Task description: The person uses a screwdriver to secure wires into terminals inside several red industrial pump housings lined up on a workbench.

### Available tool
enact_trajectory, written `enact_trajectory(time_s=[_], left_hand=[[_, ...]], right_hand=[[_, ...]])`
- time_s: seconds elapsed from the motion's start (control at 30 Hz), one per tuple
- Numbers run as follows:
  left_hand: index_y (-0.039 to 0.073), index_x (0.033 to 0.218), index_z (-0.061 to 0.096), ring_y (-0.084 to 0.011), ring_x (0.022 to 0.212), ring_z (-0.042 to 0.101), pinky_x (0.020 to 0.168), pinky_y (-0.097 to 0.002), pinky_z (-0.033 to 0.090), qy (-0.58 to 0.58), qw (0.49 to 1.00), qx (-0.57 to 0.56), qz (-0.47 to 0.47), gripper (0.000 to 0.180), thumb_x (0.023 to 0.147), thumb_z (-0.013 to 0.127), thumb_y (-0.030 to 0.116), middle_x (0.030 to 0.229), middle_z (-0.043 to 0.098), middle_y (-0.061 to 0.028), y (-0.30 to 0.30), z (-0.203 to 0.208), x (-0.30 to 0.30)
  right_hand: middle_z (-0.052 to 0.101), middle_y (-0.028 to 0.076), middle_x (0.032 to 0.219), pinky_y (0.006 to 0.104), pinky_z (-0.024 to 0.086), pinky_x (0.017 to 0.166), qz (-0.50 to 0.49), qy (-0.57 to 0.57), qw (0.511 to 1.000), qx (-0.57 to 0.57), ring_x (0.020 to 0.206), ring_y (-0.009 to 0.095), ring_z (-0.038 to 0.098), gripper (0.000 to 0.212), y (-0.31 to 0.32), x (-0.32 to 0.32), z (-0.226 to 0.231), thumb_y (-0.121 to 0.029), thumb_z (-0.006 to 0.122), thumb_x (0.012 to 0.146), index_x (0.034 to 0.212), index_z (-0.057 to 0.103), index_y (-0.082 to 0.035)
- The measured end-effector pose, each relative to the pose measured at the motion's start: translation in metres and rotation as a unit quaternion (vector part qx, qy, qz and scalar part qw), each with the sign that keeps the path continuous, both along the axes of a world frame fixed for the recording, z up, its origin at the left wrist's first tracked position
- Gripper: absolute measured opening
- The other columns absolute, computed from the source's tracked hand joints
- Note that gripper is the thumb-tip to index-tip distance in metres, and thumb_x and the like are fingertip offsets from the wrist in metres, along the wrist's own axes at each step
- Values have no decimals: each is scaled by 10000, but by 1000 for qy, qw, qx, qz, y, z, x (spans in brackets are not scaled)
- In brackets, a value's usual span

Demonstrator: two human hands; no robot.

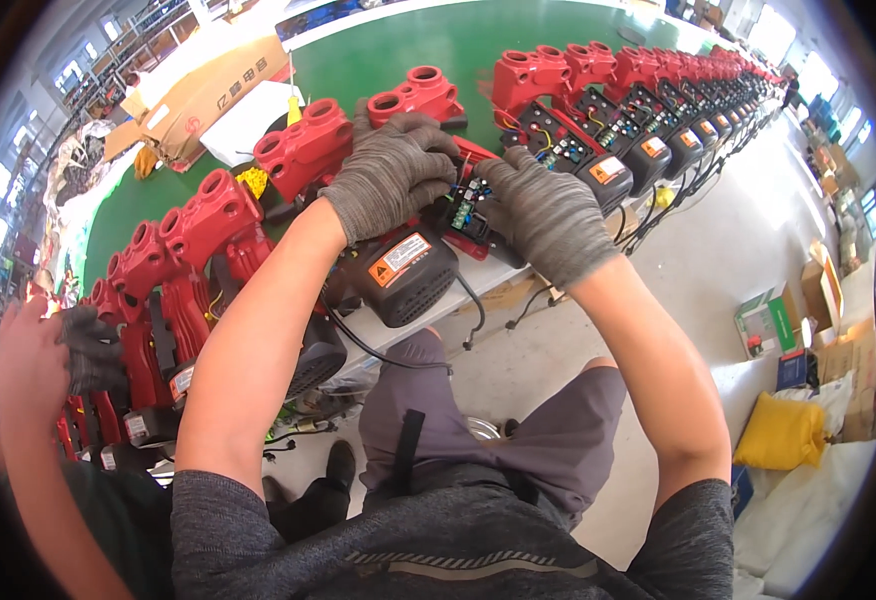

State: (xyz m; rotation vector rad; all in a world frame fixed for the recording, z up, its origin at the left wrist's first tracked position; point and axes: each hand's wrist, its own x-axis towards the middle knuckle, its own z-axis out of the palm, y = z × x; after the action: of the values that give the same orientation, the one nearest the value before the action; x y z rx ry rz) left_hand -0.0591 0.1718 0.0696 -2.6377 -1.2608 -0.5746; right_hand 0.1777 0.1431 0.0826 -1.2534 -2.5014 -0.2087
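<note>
Circuit board [466,208] sits between left grip [395,170] and right grip [548,215], red housing [421,92] just beyond the left. Can't tell if either grip is holding; fingertips mostly hidden. Probably best: steady the housing, press board edges, not components. Both forearms angle inward, backs of gloves up.

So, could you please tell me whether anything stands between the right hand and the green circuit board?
Nothing visible does: the gloved right hand is beside the green circuit board, with the gloved left hand opposite.
</note>
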Motion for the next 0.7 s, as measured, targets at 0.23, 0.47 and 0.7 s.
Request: enact_trajectory(time_s=[0.23, 0.47, 0.7], left_hand=[[230, 1057, 786, -226, 1392, 479, 1177, -747, 49, 11, 1000, 0, 18, 202, 868, 781, 300, 1307, 662, 92, -2, 1, 3], [230, 1028, 790, -235, 1397, 487, 1172, -761, 56, 0, 1000, -10, 9, 153, 881, 763, 265, 1292, 673, 70, -5, 2, 4], [248, 1015, 788, -234, 1404, 480, 1179, -761, 59, -2, 1000, -15, 11, 126, 906, 726, 259, 1276, 671, 74, -4, -1, -2]], right_hand=[[636, 143, 1174, 466, 598, 676, 38, -123, 991, 25, 872, 314, 747, 268, 17, -17, -3, -252, 664, 961, 1188, 655, -111], [710, 142, 814, 418, 587, 628, -6, 72, 976, -206, 699, 312, 721, 186, 11, -27, 2, -235, 641, 976, 985, 700, -59], [657, 152, 697, 403, 571, 590, -147, 327, 849, -388, 641, 263, 715, 406, -8, -21, 1, -379, 615, 1047, 1023, 672, 22]])
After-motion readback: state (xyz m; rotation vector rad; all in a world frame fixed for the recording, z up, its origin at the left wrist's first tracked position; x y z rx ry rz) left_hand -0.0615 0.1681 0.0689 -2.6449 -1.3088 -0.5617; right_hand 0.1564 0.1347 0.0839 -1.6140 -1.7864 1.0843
